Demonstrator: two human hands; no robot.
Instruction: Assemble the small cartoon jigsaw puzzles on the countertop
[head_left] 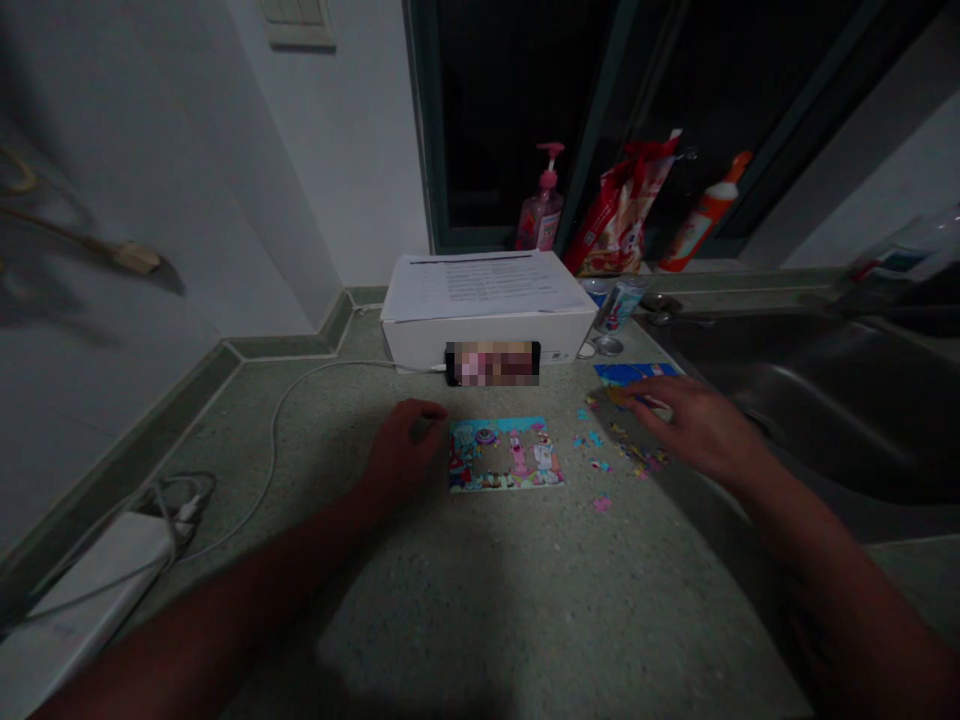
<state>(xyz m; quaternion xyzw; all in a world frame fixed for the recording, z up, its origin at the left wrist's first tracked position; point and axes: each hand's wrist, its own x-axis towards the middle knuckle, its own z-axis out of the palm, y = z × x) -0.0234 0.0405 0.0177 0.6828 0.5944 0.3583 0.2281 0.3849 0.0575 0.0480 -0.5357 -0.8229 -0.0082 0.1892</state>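
Observation:
A partly assembled cartoon jigsaw puzzle lies flat on the counter, with a bare gap left of its middle. My left hand rests beside its left edge, fingers loosely curled, thumb and forefinger a little apart, nothing visible between them. To the right, my right hand reaches over a blue picture card. Its fingertips pinch what looks like a yellowish puzzle piece, though dim light blurs it. Loose puzzle pieces are scattered between the puzzle and my right hand, some of them under that hand.
Behind the puzzle, a phone leans on a white box; its cable runs left to a power strip. A can stands right of the box. A metal sink borders the counter's right side.

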